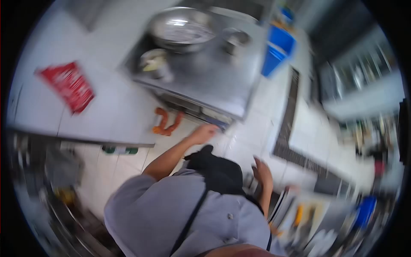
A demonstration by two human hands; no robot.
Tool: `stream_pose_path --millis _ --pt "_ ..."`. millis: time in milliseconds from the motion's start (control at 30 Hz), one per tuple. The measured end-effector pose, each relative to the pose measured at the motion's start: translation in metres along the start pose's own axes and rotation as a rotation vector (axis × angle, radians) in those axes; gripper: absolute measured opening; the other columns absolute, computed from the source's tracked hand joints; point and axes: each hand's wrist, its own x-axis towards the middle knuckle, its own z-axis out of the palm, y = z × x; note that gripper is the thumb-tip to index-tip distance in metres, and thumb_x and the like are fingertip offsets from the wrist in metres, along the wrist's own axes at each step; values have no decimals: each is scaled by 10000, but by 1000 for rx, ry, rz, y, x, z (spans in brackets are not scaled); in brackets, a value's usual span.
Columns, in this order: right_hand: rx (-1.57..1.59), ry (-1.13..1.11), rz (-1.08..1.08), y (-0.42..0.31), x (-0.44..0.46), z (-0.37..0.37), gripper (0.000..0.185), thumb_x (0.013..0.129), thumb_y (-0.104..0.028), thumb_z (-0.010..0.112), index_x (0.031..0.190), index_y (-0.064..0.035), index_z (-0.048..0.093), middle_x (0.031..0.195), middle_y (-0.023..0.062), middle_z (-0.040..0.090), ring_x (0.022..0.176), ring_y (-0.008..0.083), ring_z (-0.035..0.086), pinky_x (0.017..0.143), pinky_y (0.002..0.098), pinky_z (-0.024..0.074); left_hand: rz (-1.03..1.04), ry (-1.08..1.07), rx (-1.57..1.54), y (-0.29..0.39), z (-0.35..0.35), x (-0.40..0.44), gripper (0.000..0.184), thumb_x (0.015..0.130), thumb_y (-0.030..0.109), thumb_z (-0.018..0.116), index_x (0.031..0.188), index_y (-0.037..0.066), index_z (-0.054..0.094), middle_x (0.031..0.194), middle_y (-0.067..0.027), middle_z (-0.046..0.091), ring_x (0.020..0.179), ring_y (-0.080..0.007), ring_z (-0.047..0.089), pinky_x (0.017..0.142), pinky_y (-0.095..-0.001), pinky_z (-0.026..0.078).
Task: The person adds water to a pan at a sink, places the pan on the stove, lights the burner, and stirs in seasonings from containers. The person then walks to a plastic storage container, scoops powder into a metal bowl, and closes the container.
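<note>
My left hand [203, 133] reaches forward, just below the front edge of a steel table [222, 83]. Motion blurs its fingers, and I cannot tell if it touches anything. Close by it, to the left, is a curved reddish-orange thing [165, 124] of unclear kind. My right hand [263, 173] hangs at my right side with fingers apart and nothing in them. A large metal bowl [182, 32], a smaller metal pot [234, 39] and a light container [155, 63] with something yellowish stand on the steel table.
A red packet [70, 88] lies on the white counter [115, 107] at left. Beyond the steel table stands a blue bin [278, 49]. A dark drain channel [284, 128] runs along the tiled floor at right. Behind my right arm, a cutting board [317, 205] holds an orange-handled tool [298, 214].
</note>
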Motion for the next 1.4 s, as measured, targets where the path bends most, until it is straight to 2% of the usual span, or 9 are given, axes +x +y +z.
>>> stream_pose_path --millis 233,567,967,1067,1133,1167,1200,1367,1400 --pt "-166 -383 70 54 128 -88 497 835 -158 597 1302 -19 498 1053 268 634 1013 418 605 853 473 482 191 -100 306 127 4 135 301 867 240 558 1110 75 628 1043 -211 631 992 -357 596 834 -450 478" --pt "-312 -87 -674 149 276 -255 424 816 -77 542 1223 42 542 924 296 638 888 446 618 789 496 484 125 -342 619 232 95 257 459 799 333 613 1155 45 633 901 -210 663 869 -352 640 758 -481 506" --pt "-213 240 -732 369 261 -381 441 866 -64 511 1307 -62 508 1035 267 618 941 417 604 822 487 473 180 -500 648 194 224 434 375 816 387 632 928 32 665 824 -194 671 753 -328 649 659 -468 510" --pt "-76 271 -225 443 173 -424 437 864 -68 536 1298 -42 492 1072 226 603 1008 406 552 870 469 446 5 -563 574 96 296 479 418 870 472 561 957 73 651 930 -180 669 767 -345 644 656 -453 516" --pt "-1 426 35 531 117 -418 437 863 -72 545 1296 -52 485 1036 224 611 1005 393 556 866 467 457 278 -595 656 113 331 493 540 887 546 492 1019 49 658 993 -217 667 918 -369 638 791 -494 488" --pt "-40 407 254 566 83 -415 395 860 -83 553 1250 -47 506 991 208 612 985 379 566 833 465 467 -10 -1157 921 184 355 534 544 892 539 480 1065 51 651 1043 -223 658 990 -363 623 847 -485 477" --pt "13 488 391 597 47 -405 332 856 -92 559 1182 -36 532 954 194 615 948 377 581 795 464 480 -234 -1215 816 203 383 560 519 896 497 491 1099 46 652 1108 -234 635 1066 -363 595 907 -472 460" --pt "303 655 1011 662 -129 -387 214 866 -104 502 1050 -17 569 957 215 627 949 404 600 817 513 474 575 -1251 796 355 617 712 436 816 355 666 1099 23 664 1090 -208 657 1060 -363 609 927 -390 472" --pt "344 668 1090 677 -156 -377 224 867 -107 507 1062 -18 571 976 212 627 962 404 594 825 505 473 427 -1271 824 398 677 736 410 823 315 670 1111 23 655 1032 -206 675 960 -353 651 861 -396 504"
